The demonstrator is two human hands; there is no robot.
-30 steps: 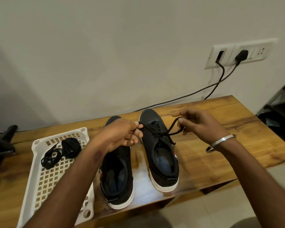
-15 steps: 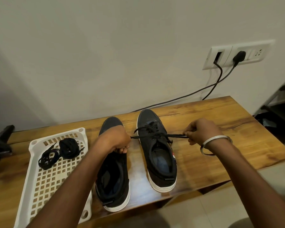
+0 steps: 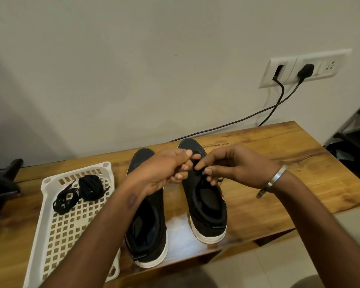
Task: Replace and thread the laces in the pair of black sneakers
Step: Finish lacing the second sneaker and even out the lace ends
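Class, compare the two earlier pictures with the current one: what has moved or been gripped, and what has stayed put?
Both hands came together from a wide sideways pull: the left hand and right hand now meet over the right sneaker, pinching its lace. The left sneaker, the spare laces and the basket have not moved.

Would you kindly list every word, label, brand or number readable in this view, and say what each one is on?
No readable text in the head view.
Right sneaker: a small red and white mark on its outer side, too small to read.
Wall switch plate: no legible markings.
White basket and left sneaker: no print visible.
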